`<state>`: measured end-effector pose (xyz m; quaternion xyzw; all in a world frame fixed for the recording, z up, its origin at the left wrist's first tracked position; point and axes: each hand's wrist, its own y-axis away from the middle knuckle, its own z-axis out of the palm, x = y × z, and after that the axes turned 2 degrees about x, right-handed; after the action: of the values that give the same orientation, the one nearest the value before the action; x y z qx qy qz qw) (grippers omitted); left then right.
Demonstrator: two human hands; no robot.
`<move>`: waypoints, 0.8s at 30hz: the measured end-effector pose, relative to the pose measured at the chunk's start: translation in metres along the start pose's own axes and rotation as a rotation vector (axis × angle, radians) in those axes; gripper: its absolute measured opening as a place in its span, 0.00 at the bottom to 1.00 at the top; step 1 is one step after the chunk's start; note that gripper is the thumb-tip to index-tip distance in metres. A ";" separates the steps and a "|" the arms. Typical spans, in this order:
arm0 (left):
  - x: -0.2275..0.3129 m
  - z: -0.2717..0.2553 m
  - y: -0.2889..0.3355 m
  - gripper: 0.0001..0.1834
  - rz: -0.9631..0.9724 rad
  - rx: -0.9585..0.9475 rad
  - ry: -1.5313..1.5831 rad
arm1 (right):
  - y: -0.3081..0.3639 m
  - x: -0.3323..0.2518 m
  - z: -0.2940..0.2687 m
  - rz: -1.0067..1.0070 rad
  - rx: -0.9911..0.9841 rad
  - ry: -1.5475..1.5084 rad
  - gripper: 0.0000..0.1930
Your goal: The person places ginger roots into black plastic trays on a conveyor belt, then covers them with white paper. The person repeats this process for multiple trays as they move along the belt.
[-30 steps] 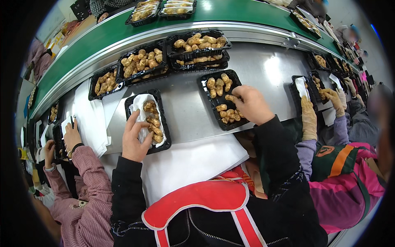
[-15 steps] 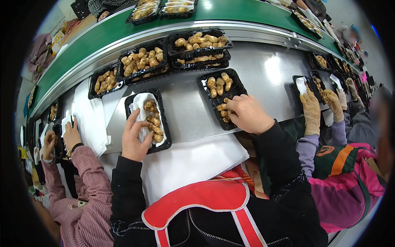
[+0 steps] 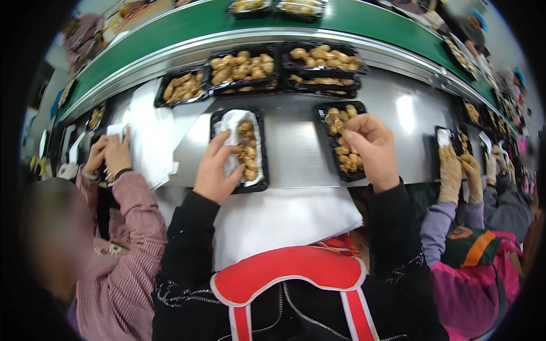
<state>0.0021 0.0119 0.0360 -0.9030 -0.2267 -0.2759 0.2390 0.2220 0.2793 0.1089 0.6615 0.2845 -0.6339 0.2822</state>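
Silver rail [image 3: 273, 40] is edging near side of green conveyor belt [image 3: 364, 21]; packed black trays [image 3: 300, 8] are sitting on belt. Nearer than belt: steel tabletop [image 3: 293, 139] is stretching along it, white sheets [image 3: 149, 131] are lying leftward, pink-sleeved co-worker [image 3: 136, 219] is standing left, tan-gloved co-worker [image 3: 437, 230] right.

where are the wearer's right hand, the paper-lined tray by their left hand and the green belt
right hand [image 3: 374, 149], head view: middle of the hand
paper-lined tray [image 3: 264, 163], head view: right rim
green belt [image 3: 352, 26], head view: bare surface
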 end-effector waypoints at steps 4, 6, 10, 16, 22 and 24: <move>0.001 0.003 -0.005 0.17 0.047 0.009 0.028 | 0.003 0.035 0.051 -0.101 -0.108 0.066 0.04; -0.004 0.003 -0.003 0.17 0.047 0.011 0.032 | 0.006 0.043 0.076 -0.241 -0.163 0.268 0.07; -0.004 0.001 0.000 0.20 0.055 0.022 0.015 | 0.006 0.044 0.114 -0.540 -0.168 0.476 0.08; -0.003 0.003 -0.002 0.25 0.056 0.039 0.036 | -0.008 0.050 0.129 -0.693 -0.166 0.687 0.09; -0.005 0.005 -0.002 0.31 0.056 0.021 0.002 | -0.033 0.061 0.146 -0.820 -0.181 0.775 0.07; -0.004 0.006 -0.002 0.30 0.060 0.045 0.005 | -0.037 0.063 0.148 -0.821 -0.176 0.786 0.06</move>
<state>0.0002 0.0158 0.0299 -0.9031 -0.2048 -0.2657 0.2679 0.0965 0.1969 0.0400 0.6567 0.6531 -0.3722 -0.0601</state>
